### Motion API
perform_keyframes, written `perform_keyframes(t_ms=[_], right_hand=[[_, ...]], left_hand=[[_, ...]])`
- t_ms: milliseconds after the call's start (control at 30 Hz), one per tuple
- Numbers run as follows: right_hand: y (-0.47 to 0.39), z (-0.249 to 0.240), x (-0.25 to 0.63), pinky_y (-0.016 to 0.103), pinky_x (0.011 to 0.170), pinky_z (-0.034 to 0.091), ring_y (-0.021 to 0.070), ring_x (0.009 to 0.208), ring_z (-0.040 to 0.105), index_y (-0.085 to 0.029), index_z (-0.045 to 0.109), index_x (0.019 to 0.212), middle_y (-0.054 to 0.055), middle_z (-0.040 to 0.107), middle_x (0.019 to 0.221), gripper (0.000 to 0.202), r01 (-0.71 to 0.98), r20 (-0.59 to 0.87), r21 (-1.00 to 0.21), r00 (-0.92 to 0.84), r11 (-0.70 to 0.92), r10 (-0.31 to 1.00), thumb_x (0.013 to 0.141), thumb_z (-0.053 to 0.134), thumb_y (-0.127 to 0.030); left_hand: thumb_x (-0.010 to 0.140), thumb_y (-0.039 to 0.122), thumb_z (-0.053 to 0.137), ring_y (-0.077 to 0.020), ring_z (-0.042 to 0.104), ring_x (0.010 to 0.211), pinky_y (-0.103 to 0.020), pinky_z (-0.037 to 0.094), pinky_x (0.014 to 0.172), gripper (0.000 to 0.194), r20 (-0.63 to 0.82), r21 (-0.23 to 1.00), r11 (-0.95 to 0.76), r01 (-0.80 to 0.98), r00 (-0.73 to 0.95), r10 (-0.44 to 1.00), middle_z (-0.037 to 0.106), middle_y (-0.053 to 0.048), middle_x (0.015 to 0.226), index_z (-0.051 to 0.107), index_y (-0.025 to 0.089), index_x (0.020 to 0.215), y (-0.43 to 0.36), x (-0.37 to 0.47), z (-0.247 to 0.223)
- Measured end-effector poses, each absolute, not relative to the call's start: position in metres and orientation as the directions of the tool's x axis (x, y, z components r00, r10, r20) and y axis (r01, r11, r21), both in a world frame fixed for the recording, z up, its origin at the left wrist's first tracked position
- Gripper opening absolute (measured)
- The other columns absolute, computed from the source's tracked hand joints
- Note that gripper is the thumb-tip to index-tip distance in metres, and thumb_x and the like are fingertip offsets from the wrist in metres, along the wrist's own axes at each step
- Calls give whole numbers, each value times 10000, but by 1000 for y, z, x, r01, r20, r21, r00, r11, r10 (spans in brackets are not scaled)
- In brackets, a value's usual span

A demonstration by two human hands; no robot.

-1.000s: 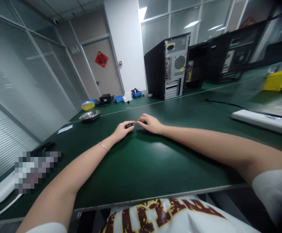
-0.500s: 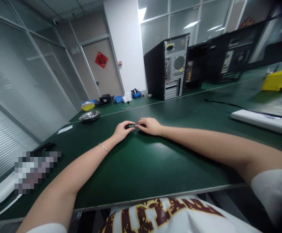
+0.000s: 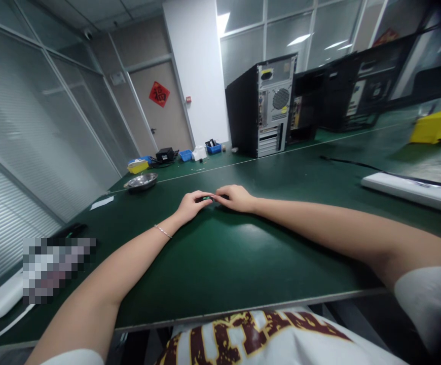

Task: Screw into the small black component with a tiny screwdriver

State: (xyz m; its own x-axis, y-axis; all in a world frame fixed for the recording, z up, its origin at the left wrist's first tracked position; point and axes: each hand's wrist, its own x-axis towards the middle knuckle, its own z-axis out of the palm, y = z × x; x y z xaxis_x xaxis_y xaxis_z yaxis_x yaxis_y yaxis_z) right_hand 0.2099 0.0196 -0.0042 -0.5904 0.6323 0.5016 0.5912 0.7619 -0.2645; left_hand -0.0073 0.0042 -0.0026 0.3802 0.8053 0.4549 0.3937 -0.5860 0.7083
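Near the middle of the green tabletop (image 3: 213, 263), my left hand (image 3: 192, 207) pinches a small dark piece with green on it (image 3: 207, 198) between thumb and fingers. The piece looks like a little circuit board, but too small to be sure. My right hand (image 3: 236, 198) meets it from the other side, thumb and fingertips closed at the right end of the piece. Whether the right fingers hold a separate part is hidden. Both wrists rest low over the table.
A steel bowl (image 3: 141, 181) lies beyond my left hand. Farther back stand blue bins (image 3: 213, 147) and a black computer tower (image 3: 260, 106). On the right are a white power strip (image 3: 412, 190) and a yellow bin (image 3: 437, 125). A white strip (image 3: 2, 299) lies at left.
My left fingertips have closed slightly toward the right hand, so less of the green piece shows between them. Everything else looks the same.
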Motion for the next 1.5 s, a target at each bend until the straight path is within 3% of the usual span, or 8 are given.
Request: perform_keyframes(t_ms=[233,400,633,900,1267,1500], right_hand=[[21,-6,210,251,639,339,178,818,620,-230,716,939,39,730,910,328,587,498,-217,-620,780,606,985,447,-411],[21,-5,210,244,644,349,171,802,618,-235,716,961,29,730,909,331,562,495,-262,-619,785,609,987,441,-417],[23,-7,210,248,666,359,179,836,618,-227,717,959,43,724,921,340,569,485,-227,-638,791,598,992,436,-415],[22,-6,210,248,668,362,169,810,613,-220,717,961,38,722,916,342,543,504,-255,-632,800,589,994,437,-413],[18,-2,208,249,649,352,182,860,634,-228,728,972,39,742,974,296,669,470,-276,-532,690,704,977,477,-383],[18,-2,208,251,644,348,180,832,624,-226,720,913,33,740,944,306,676,474,-306,-503,671,723,970,482,-409]], left_hand=[[757,365,758,-171,566,760,-297,411,749,311,419,727,-550,411,369,829,678,-43,810,788,187,1010,5,-9,-4],[753,389,759,-165,557,762,-288,406,729,346,393,788,-517,335,373,840,674,-43,831,781,184,1029,7,-10,-6],[750,350,765,-162,558,751,-296,415,744,297,436,720,-569,397,380,816,662,-36,797,793,194,1001,6,-9,-4],[728,375,785,-170,600,763,-294,457,730,368,363,816,-480,323,361,859,716,-58,865,780,175,1037,5,-8,-6],[779,399,738,-193,629,931,-337,470,876,425,310,902,-388,190,340,888,724,-106,1089,723,151,1124,9,-8,-6],[748,308,771,-177,638,939,-359,474,931,398,316,931,-353,91,282,906,696,-86,1003,665,123,1084,14,-9,-11]])
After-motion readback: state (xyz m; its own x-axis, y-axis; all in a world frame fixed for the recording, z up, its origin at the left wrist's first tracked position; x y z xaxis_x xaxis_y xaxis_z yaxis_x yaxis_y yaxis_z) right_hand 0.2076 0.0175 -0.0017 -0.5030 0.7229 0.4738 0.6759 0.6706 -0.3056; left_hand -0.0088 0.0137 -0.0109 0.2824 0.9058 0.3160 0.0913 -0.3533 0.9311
